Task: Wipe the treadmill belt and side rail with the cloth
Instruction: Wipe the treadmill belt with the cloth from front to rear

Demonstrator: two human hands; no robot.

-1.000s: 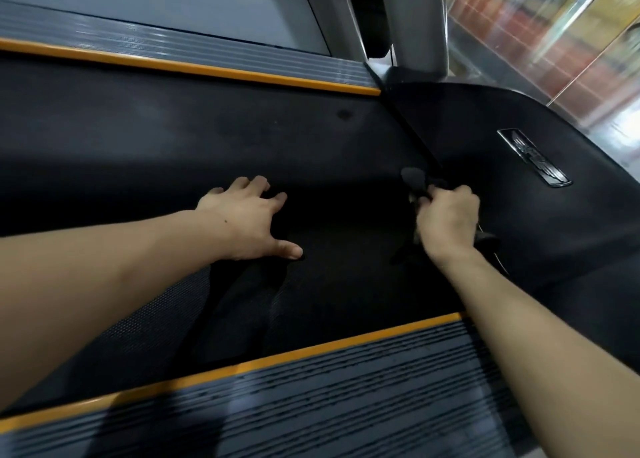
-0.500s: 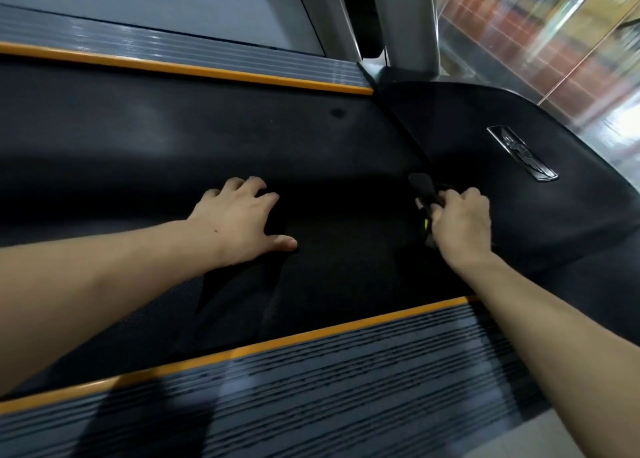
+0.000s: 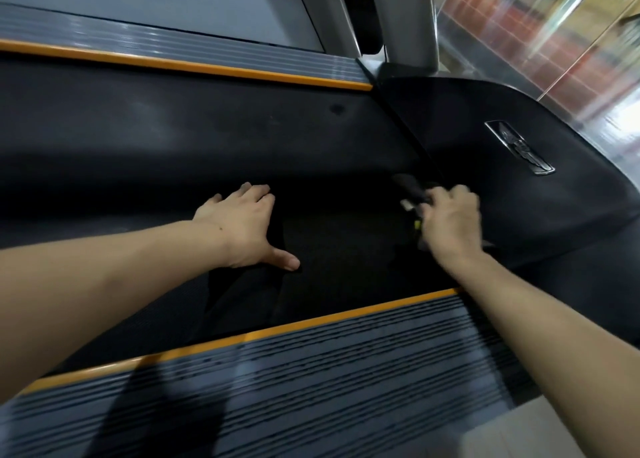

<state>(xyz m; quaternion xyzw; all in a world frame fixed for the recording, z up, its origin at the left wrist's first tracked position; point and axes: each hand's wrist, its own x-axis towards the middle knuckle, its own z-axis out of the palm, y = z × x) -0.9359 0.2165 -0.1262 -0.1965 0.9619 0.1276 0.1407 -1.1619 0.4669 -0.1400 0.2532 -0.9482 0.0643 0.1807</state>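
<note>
My left hand (image 3: 242, 227) lies flat on the black treadmill belt (image 3: 173, 152), fingers straight and slightly spread, thumb out to the side. It presses on a dark cloth (image 3: 332, 246) spread over the belt; cloth and belt are both black, so the cloth's edges are hard to make out. My right hand (image 3: 450, 225) is at the belt's front end, just beside the black motor cover (image 3: 485, 104), fingers curled around a bunched dark bit of cloth (image 3: 410, 187) with a small yellow tag; it is blurred. The near side rail (image 3: 311, 388), grey ribbed with an orange edge strip, runs below both forearms. The far side rail (image 3: 173, 47) runs across the top. A silver logo badge (image 3: 519, 151) sits on the motor cover. A grey upright post (image 3: 405, 17) rises behind it.
</note>
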